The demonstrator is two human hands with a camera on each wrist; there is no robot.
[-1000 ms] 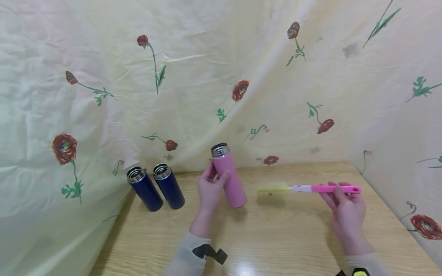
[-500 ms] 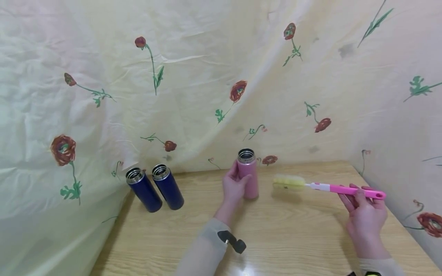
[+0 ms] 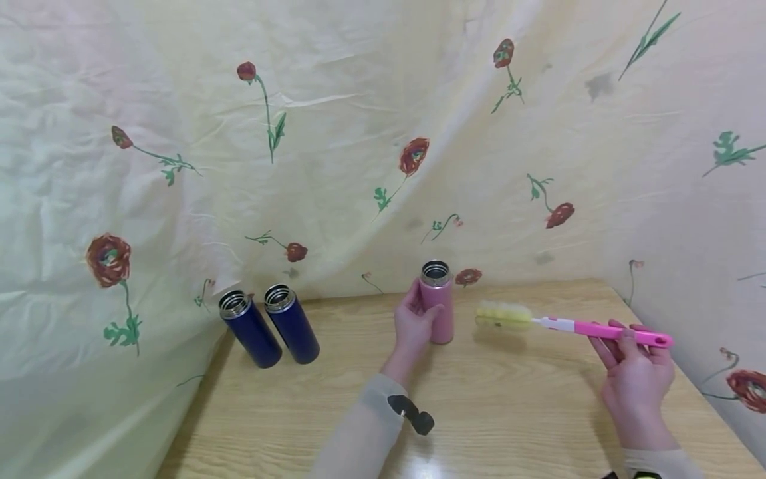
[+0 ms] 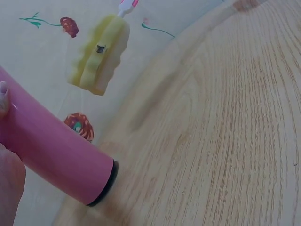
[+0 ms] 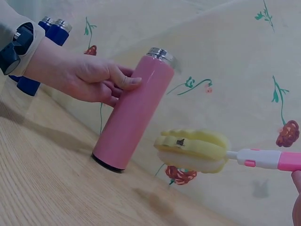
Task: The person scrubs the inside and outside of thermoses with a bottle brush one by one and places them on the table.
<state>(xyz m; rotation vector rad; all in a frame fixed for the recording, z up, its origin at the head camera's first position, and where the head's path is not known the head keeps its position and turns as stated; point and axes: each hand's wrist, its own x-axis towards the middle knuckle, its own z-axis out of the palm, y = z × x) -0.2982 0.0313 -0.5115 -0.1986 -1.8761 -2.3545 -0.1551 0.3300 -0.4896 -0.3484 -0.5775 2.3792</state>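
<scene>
My left hand point(image 3: 413, 326) grips a pink thermos bottle point(image 3: 441, 313) around its side, thumb across the front. The bottle is uncapped, its steel neck point(image 5: 161, 53) bare and its mouth facing up. Its dark base sits at the wooden tabletop in the right wrist view. To the right, my right hand point(image 3: 637, 379) holds a bottle brush by its pink handle point(image 3: 622, 332). The brush's yellow and white sponge head point(image 3: 504, 315) points left toward the bottle, above the table, with a gap between them. In the left wrist view the sponge head point(image 4: 99, 54) shows beyond the bottle.
Two dark blue bottles, one at the far left point(image 3: 251, 332) and one beside it point(image 3: 293, 326), stand uncapped on the wooden table point(image 3: 491, 412). A flower-printed cloth point(image 3: 335, 166) hangs behind the table and along its left and right sides.
The left hand has carried the pink bottle to the right and brought it from tilted to more upright. My right hand, with the brush, has shifted right. The blue bottles stay put.
</scene>
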